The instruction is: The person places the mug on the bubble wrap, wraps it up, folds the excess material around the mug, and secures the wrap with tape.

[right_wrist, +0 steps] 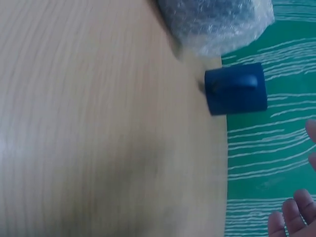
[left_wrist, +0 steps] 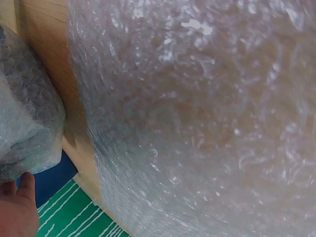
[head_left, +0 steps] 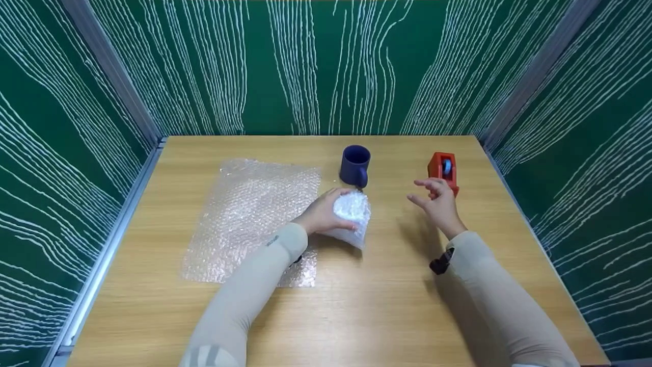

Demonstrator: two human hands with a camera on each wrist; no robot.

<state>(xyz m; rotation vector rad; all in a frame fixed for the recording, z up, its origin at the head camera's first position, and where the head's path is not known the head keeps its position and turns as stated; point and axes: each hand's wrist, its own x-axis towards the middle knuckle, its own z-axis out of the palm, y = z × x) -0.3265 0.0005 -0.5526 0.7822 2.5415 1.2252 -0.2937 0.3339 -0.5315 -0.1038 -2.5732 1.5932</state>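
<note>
My left hand (head_left: pixel 326 211) grips a bubble-wrapped bundle (head_left: pixel 355 216) from its left side, above the middle of the table. Layers of bubble wrap hide what is inside it. In the left wrist view, fingertips (left_wrist: pixel 27 187) touch the bundle's edge. My right hand (head_left: pixel 440 206) hovers with nothing in it, fingers loosely bent and thumb apart. It overlaps the near part of a red tape dispenser (head_left: pixel 442 160) holding a blue roll; whether they touch I cannot tell. Just beyond the bundle stands an upright dark blue mug (head_left: pixel 351 171), its handle toward me.
A flat sheet of bubble wrap (head_left: pixel 254 214) covers the left part of the wooden table (head_left: pixel 367 316), partly under my left forearm. Green walls (head_left: pixel 331 66) with white wavy lines rise behind the table and along both sides.
</note>
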